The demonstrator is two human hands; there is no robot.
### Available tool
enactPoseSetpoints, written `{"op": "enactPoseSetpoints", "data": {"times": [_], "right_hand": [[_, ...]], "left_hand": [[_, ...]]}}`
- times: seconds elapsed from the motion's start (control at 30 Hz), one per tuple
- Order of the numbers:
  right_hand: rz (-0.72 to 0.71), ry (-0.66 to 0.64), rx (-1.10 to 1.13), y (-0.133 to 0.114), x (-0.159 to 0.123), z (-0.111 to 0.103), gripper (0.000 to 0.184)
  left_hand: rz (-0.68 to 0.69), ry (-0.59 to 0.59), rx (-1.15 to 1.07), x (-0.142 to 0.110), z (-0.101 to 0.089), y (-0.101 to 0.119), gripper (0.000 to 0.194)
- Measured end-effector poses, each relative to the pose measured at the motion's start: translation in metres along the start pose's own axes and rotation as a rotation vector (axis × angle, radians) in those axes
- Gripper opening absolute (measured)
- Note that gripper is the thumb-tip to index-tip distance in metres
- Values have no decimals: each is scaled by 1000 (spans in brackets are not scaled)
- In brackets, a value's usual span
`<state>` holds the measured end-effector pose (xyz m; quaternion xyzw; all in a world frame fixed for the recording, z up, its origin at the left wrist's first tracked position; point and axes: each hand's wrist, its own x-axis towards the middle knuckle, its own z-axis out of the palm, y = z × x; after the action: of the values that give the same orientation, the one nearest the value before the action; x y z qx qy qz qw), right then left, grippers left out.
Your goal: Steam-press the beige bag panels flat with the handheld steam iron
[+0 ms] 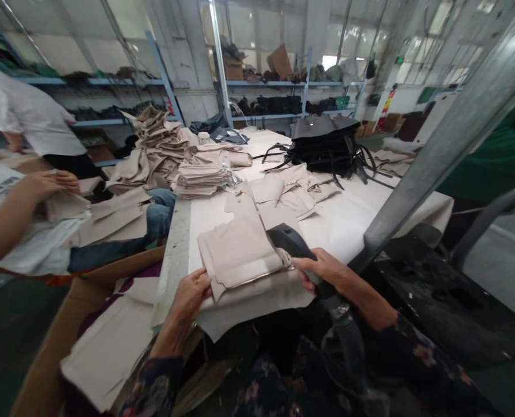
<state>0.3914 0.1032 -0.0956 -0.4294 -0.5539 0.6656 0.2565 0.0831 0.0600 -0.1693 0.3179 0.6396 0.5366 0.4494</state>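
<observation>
A beige fabric piece (240, 249) with a metal zipper (261, 278) along its near edge lies at the table's front edge. My left hand (192, 295) is closed on its near left corner. At the zipper's right end, my right hand (327, 269) has its fingers closed on the piece. A dark grey tool with a rounded head (290, 240) rests over the piece's right side; its tube-like body runs beneath my right hand and down toward me. Whether that hand also grips the tool, I cannot tell.
Beige stacks (203, 174) and loose beige pieces (283, 194) lie farther back on the table. Black bags (324, 145) are piled behind. A slanted metal post (435, 145) rises at right. A cardboard box (51, 347) holds beige pieces at left, near a seated person's hands (62, 182).
</observation>
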Motion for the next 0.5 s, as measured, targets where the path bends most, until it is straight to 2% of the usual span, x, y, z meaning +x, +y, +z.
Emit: {"op": "enactPoseSetpoints", "data": {"times": [0.07, 0.1, 0.13, 0.17, 0.23, 0.3, 0.37, 0.43, 0.5], "right_hand": [[-25, 50, 13, 5, -15, -24, 42], [-24, 67, 26, 8, -21, -34, 43], [-18, 83, 42, 13, -27, -42, 43], [-5, 95, 58, 18, -32, -48, 43], [18, 107, 91, 29, -38, -56, 42], [28, 93, 108, 38, -41, -58, 42], [29, 50, 87, 46, -42, -58, 42], [25, 9, 57, 51, -43, -59, 45], [34, -20, 48, 56, -43, -61, 47]], "left_hand": [[117, 253, 197, 0, 2, 10, 39], [202, 339, 275, 1, 7, 15, 35], [278, 369, 322, 2, 16, 20, 31], [327, 340, 338, 3, 27, 24, 27], [318, 150, 319, 7, 59, 29, 23], [224, -85, 303, 16, 96, 29, 27], [127, -243, 298, 27, 126, 25, 32], [159, -272, 314, 39, 144, 22, 28], [371, -262, 416, 51, 150, 22, 21]]}}
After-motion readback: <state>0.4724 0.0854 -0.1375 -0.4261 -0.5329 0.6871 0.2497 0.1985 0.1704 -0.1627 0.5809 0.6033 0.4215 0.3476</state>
